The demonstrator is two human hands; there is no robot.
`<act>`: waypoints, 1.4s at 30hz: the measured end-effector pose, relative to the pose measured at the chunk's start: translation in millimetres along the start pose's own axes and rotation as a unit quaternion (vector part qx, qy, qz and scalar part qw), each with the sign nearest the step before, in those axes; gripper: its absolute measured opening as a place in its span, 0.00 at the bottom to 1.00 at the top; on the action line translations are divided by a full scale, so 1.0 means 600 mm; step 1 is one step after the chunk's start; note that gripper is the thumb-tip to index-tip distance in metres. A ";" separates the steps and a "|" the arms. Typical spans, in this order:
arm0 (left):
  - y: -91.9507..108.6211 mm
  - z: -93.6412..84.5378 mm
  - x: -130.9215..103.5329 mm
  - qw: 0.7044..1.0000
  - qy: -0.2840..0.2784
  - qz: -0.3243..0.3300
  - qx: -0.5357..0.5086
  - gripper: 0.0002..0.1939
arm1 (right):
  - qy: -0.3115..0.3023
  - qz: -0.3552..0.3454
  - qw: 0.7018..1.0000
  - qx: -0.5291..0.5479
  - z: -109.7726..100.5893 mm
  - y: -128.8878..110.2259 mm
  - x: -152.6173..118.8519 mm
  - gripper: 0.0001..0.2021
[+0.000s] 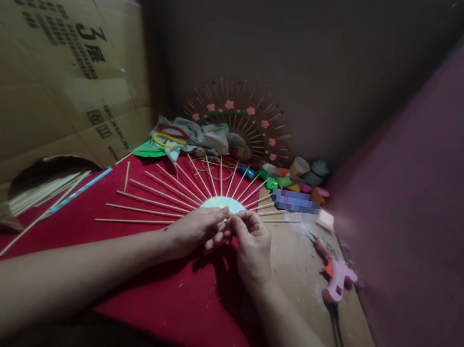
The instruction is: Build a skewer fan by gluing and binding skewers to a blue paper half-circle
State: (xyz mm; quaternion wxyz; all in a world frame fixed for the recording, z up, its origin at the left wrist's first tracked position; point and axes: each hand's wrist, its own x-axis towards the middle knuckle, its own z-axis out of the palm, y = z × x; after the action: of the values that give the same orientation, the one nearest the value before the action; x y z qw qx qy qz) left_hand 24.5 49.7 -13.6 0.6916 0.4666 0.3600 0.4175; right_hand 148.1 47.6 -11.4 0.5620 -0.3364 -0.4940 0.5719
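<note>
A pale blue-green half-round piece [223, 202] lies on the red cloth, with several thin wooden sticks [166, 187] fanning out around it. My left hand [204, 228] is at its lower edge, thumb and fingers closed together. Right beside it, my right hand [249, 239] pinches with thumb and forefinger, and the fingertips of both hands meet. Whatever they pinch is too small or hidden to name. The lower edge of the half-round piece is partly covered by the hands.
A pink glue gun [337, 279] lies on a brown board [292, 262] at right. Behind are scissors [170, 137], a flower-decorated stick fan [249, 111] and a cup [299, 166]. A cardboard box [50, 82] with sticks [52, 189] stands left. A loose stick [126, 177] lies nearby.
</note>
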 end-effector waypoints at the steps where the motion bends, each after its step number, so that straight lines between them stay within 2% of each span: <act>1: -0.001 -0.001 0.000 1.000 -0.002 0.002 -0.004 0.23 | -0.001 0.004 1.000 0.008 -0.001 0.000 0.002 0.08; 4: 0.006 -0.006 0.000 0.999 0.019 0.027 0.009 0.20 | 0.001 -0.004 1.000 0.007 -0.003 0.002 0.005 0.08; 6: 0.019 -0.014 -0.002 0.997 0.055 0.056 0.023 0.16 | -0.026 -0.006 0.999 -0.017 0.000 0.001 -0.002 0.08; 8: 0.039 -0.024 -0.006 0.991 0.091 0.095 0.037 0.13 | -0.101 0.010 0.994 -0.050 0.007 -0.003 -0.018 0.08; 10: 0.060 -0.036 -0.009 0.981 0.120 0.144 0.053 0.13 | -0.203 0.032 0.975 -0.087 0.020 -0.009 -0.040 0.07; 13: 0.085 -0.053 -0.010 0.966 0.150 0.207 0.045 0.13 | -0.366 0.010 0.915 -0.170 0.044 -0.020 -0.075 0.11; 15: 0.093 -0.061 -0.009 0.960 0.159 0.228 0.030 0.13 | -0.461 -0.051 0.862 -0.205 0.056 -0.025 -0.093 0.14; 16: 0.094 -0.065 -0.007 0.957 0.164 0.235 0.034 0.13 | -0.504 -0.082 0.831 -0.219 0.060 -0.027 -0.098 0.11; 17: 0.093 -0.068 -0.005 0.955 0.169 0.239 0.053 0.14 | -0.539 -0.108 0.803 -0.231 0.063 -0.028 -0.101 0.05; 18: 0.091 -0.070 -0.003 0.952 0.171 0.238 0.087 0.13 | -0.561 -0.124 0.781 -0.245 0.064 -0.027 -0.101 0.07; 19: 0.088 -0.073 -0.001 0.948 0.170 0.235 0.134 0.13 | -0.560 -0.127 0.776 -0.262 0.064 -0.026 -0.099 0.15; 20: 0.084 -0.074 0.001 0.939 0.165 0.232 0.195 0.12 | -0.532 -0.114 0.793 -0.274 0.061 -0.023 -0.094 0.20; 21: 0.079 -0.076 0.003 0.923 0.156 0.228 0.269 0.11 | -0.476 -0.086 0.831 -0.275 0.058 -0.019 -0.087 0.20; 23: 0.069 -0.079 0.007 0.859 0.129 0.233 0.438 0.11 | -0.281 0.013 0.935 -0.215 0.046 -0.008 -0.068 0.10; 24: 0.064 -0.080 0.009 0.813 0.116 0.238 0.519 0.14 | -0.174 0.072 0.971 -0.150 0.039 -0.001 -0.056 0.06; 25: 0.058 -0.081 0.010 0.764 0.107 0.237 0.591 0.18 | -0.075 0.129 0.986 -0.077 0.030 0.004 -0.044 0.04; 26: 0.052 -0.082 0.010 0.719 0.101 0.228 0.649 0.23 | 0.013 0.168 0.986 -0.002 0.020 0.009 -0.033 0.05; 28: 0.041 -0.082 0.011 0.653 0.102 0.192 0.725 0.32 | 0.085 0.188 0.977 0.050 0.001 0.013 -0.013 0.05; 30: 0.032 -0.081 0.011 0.623 0.100 0.156 0.760 0.34 | 0.113 0.195 0.972 0.072 -0.014 0.010 -0.001 0.04; 32: 0.024 -0.080 0.013 0.615 0.083 0.149 0.770 0.32 | 0.130 0.206 0.965 0.091 -0.023 0.004 0.007 0.02; 36: 0.019 -0.080 0.018 0.621 0.074 0.162 0.763 0.31 | 0.171 0.234 0.948 0.128 -0.029 -0.006 0.017 0.06; 39: 0.021 -0.083 0.019 0.646 0.079 0.171 0.739 0.32 | 0.195 0.256 0.935 0.150 -0.029 -0.009 0.026 0.07; 42: 0.029 -0.081 0.014 0.682 0.080 0.186 0.703 0.31 | 0.180 0.282 0.928 0.162 -0.025 -0.015 0.035 0.05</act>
State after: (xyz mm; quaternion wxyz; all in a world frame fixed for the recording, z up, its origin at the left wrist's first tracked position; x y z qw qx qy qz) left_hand -19.3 77.8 -13.1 0.0374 0.8380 0.5072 0.1977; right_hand 162.0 70.0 -3.6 0.5040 -0.4633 -0.1701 0.7088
